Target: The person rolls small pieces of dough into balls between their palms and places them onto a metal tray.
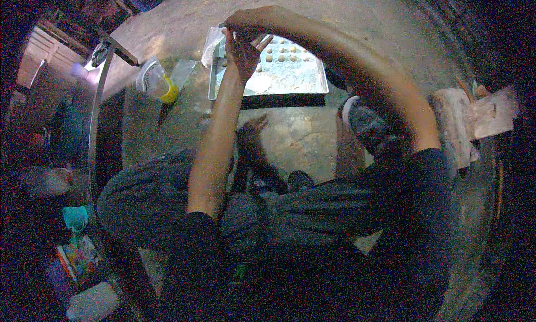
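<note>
My left hand (244,56) and my right hand (247,22) are close together over the far left part of a pale, shallow tray (289,83). The right arm arches around from the right, and its hand is bent down above the left one. Fingers of the left hand point towards the right. Whatever may be between the palms is hidden in shadow. Small round balls, seemingly of dough (281,58), sit in loose rows on the brightly lit tray. White powder appears spread over its surface near me. The hands cover some of the tray's left side.
A clear plastic bag with something yellow (169,91) lies on the concrete floor (301,129) left of the tray. My bare foot (253,127) is below the tray. Wooden blocks (452,125) stand at the right. A teal container (75,217) is at the lower left.
</note>
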### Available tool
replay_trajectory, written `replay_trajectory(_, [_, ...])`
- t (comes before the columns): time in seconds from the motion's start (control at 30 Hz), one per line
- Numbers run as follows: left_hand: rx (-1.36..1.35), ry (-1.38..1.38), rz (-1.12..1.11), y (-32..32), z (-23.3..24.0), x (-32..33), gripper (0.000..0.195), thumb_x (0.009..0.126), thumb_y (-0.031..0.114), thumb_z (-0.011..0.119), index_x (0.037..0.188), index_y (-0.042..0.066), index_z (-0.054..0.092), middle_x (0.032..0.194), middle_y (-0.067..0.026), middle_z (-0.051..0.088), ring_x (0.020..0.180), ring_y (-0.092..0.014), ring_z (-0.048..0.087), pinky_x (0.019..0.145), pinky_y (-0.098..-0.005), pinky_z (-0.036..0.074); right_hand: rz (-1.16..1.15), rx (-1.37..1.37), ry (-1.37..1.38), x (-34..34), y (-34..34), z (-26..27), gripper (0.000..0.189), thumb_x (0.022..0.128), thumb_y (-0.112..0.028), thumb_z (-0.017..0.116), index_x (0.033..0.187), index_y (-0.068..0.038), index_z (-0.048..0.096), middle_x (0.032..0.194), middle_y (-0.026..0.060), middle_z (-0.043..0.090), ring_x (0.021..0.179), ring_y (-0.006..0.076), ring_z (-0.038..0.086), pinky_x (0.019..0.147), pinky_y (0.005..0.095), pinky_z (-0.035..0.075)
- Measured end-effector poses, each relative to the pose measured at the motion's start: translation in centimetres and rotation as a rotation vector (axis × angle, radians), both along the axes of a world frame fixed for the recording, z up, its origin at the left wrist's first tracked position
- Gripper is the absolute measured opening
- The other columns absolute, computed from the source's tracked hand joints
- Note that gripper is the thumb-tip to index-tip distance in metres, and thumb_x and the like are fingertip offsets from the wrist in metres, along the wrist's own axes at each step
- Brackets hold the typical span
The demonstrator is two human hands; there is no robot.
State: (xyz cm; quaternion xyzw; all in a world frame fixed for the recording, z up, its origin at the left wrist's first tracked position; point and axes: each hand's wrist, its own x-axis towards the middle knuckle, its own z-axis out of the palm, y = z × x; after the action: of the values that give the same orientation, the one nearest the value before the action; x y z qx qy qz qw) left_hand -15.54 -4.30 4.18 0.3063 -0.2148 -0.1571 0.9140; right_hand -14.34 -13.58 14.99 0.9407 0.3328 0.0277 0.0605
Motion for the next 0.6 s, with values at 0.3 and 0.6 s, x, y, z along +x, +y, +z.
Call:
replay_trajectory(0.3, [0.177,0.15,0.089,-0.1,-1.7,2.0,0.083,0.088,0.071,0.018,0.133,0.005,0.041,0.128,-0.0127,0.052,0.113,-0.032,0.053,0.097,-0.0477,0.043,-0.252,0.768,0.487,3.8,-2.8,-6.2,0.049,0.066,-0.022,0.075,0.108,-0.003,0.059,0.089,0.017,0.068,0.076,0.03,0.068,0.066,0.0385,0.054])
replay_trajectory(0.6, [-0.102,0.192,-0.066,-4.4,-6.9,7.1,0.085,0.088,0.07,0.019,0.141,0.004,0.03,0.142,-0.0155,0.037,0.126,-0.03,0.042,0.105,-0.045,0.034,-0.523,0.853,-0.284,3.2,0.5,-16.6,0.058,0.091,-0.046,0.042,0.128,-0.002,0.047,0.14,0.0361,0.027,0.131,0.0569,0.016,0.105,0.0665,0.011])
